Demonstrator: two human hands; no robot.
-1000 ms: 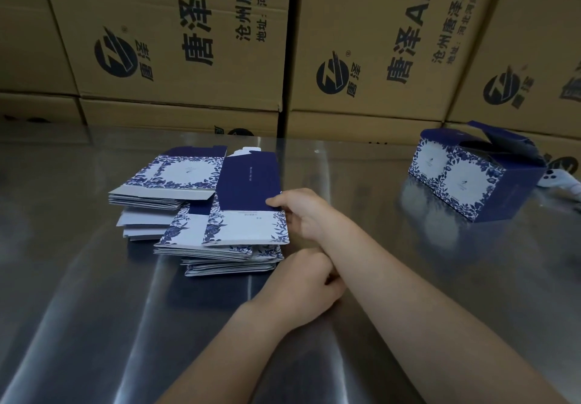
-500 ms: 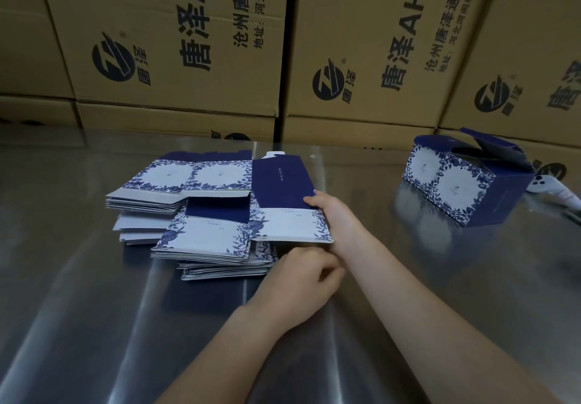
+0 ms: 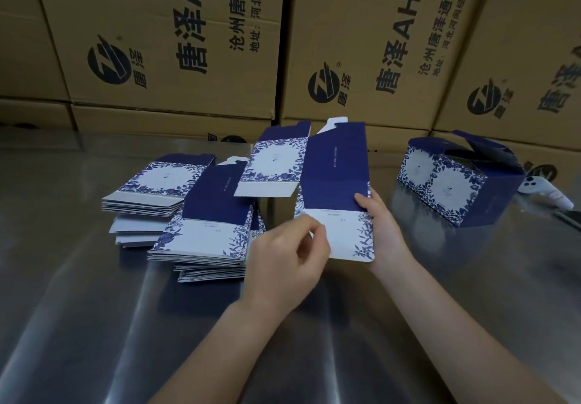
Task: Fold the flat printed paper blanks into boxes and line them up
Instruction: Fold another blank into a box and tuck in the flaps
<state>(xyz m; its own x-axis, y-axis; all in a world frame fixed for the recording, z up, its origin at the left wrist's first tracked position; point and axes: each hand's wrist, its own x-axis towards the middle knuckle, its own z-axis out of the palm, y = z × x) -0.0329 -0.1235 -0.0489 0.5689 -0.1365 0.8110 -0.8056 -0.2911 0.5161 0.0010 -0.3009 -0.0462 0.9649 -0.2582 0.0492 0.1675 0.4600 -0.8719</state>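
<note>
While the lifted blank point(image 3: 335, 164) is being pinched at its right edge by the right hand point(image 3: 385, 230), long axis pointing away from the wrist, its near-left corner is being overlapped by the curled left hand point(image 3: 283, 262), grip there impossible to tell.

Stacks of flat blanks point(image 3: 201, 240) fill the bench point(image 3: 94, 325) left of the left hand point(image 3: 283, 259). Right of the right hand point(image 3: 382, 230), bare bench runs to the folded boxes point(image 3: 456, 183). The lifted blank point(image 3: 336, 183) it grips screens what lies ahead; cartons point(image 3: 361, 42) wall off the far edge.
</note>
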